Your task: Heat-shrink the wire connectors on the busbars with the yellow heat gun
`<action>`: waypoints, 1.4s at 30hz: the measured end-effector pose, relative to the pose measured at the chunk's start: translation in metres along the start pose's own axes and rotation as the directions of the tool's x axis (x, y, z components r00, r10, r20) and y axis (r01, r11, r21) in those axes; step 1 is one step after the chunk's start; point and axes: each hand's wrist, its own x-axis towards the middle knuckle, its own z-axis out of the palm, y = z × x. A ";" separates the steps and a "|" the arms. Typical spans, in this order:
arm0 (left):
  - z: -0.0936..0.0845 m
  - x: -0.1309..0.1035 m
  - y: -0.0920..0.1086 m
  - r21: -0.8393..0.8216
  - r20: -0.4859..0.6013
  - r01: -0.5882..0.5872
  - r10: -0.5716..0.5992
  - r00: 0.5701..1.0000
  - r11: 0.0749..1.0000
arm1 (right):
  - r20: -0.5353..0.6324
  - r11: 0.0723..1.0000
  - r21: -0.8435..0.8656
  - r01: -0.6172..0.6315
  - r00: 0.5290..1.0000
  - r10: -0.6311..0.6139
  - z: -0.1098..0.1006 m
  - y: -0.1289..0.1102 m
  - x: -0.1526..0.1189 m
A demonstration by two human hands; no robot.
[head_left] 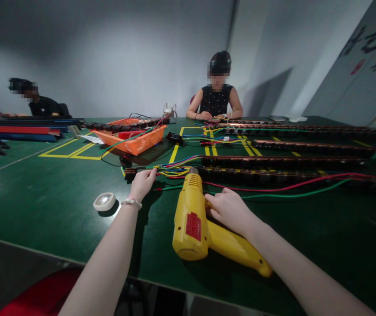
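Note:
My left hand is closed in a pinch at the ends of thin coloured wires, beside the left end of a long dark bar. My right hand is curled round the trigger area of a yellow heat gun with a red label. Its metal nozzle points away from me at the wires, just right of my left hand. The gun's grip slants toward the lower right; whether the gun rests on the table cannot be made out. A green wire passes behind the gun.
An orange basket holding parts stands beyond my left hand. A small white-rimmed round object sits on the green table. More long bars with wires stretch rightward. A person works opposite; another person sits far left.

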 end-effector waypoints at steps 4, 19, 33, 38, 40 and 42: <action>-0.001 -0.001 0.003 0.015 0.013 0.007 -0.007 1.000 1.000 | 0.000 1.000 -0.008 0.021 1.000 -0.021 -0.001 -0.003 -0.001; 0.005 0.005 -0.007 -0.096 -0.020 -0.030 0.028 0.999 0.995 | -0.070 0.991 0.027 0.133 0.989 -0.130 -0.003 -0.049 0.012; -0.004 0.002 -0.002 -0.341 0.008 -0.019 0.023 1.000 0.940 | -0.134 0.980 0.085 0.181 0.977 -0.169 -0.007 -0.083 0.036; -0.005 0.001 0.000 -0.354 -0.014 -0.012 0.007 1.000 0.935 | -0.136 0.981 0.088 0.175 0.977 -0.162 -0.006 -0.082 0.036; -0.005 0.001 0.000 -0.347 -0.033 -0.017 0.006 0.999 0.938 | -0.138 0.981 0.088 0.172 0.978 -0.159 -0.006 -0.082 0.036; -0.004 0.001 0.000 -0.329 -0.053 -0.030 0.014 0.998 0.944 | -0.136 0.981 0.086 0.171 0.978 -0.159 -0.006 -0.081 0.036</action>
